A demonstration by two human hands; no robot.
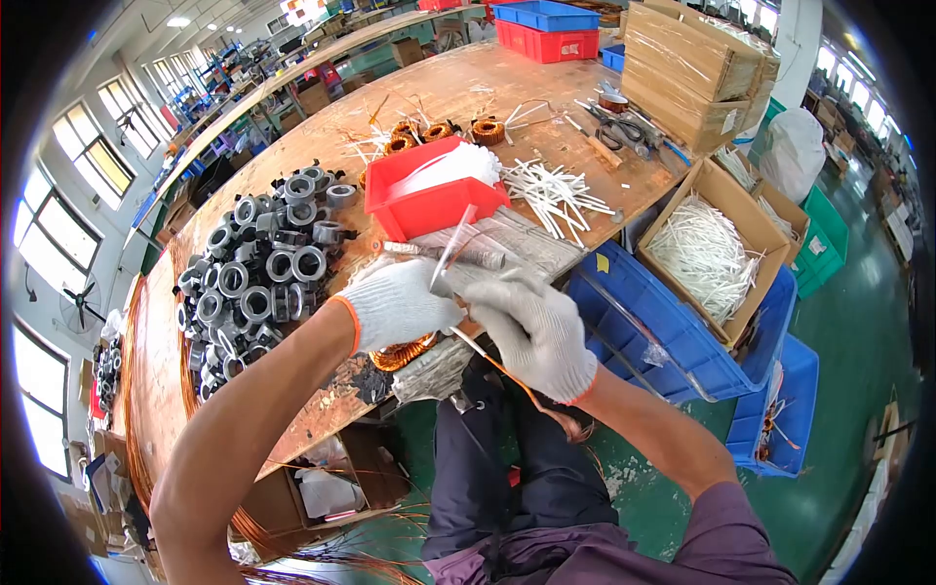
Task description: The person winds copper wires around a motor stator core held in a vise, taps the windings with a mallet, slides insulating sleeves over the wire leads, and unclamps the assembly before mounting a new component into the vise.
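Observation:
Both of my hands wear white knit gloves and meet at the table's near edge. My left hand (405, 304) is closed, and a thin white sleeve tube (451, 244) stands up at its fingertips. Just below that hand, a copper-wound ring coil (402, 353) shows in part. My right hand (536, 336) is closed in a pinch right beside the left fingertips; what it grips is hidden. Under the right hand runs a copper wire (517, 375), partly in white sleeving, hanging over my lap. A worn, tape-wrapped pad (436, 372) lies at the edge.
Grey and black rings (255, 263) are heaped at left. A red bin (398, 200) of white pieces and loose white tubes (558, 195) lie ahead, with wound coils (487, 131) behind. Right of the table, a carton (704, 255) of white strips rests on a blue crate (624, 327).

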